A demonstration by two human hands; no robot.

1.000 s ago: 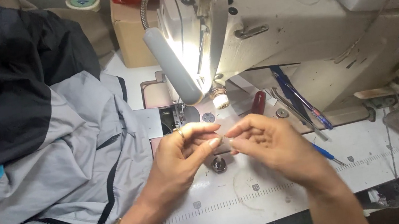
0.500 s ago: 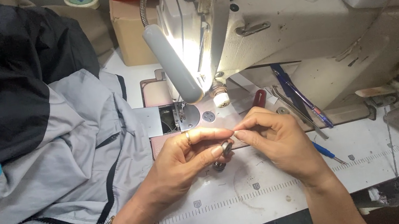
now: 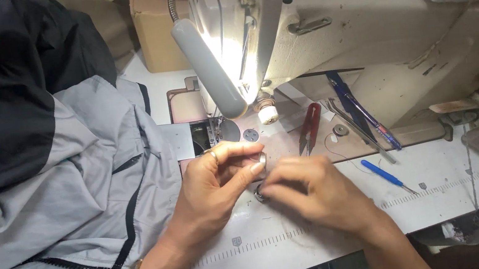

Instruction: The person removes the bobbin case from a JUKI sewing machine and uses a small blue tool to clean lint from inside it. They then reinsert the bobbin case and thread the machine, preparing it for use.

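Left hand (image 3: 215, 181) pinches a bobbin (image 3: 262, 160) at fingertips, raised off the table (image 3: 447, 192). Right hand (image 3: 316, 189) at its 3 o'clock, fingers closed on a small metal case (image 3: 258, 195), likely steadying it. Snips (image 3: 311, 125) at 1 o'clock.

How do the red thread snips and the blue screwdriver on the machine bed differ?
The red thread snips lie on the sewing machine's bed plate beside the needle area; the blue screwdriver lies farther right on the white table. The snips are broader, two-bladed; the screwdriver is a thin single shaft. Both lie flat, untouched by either hand.
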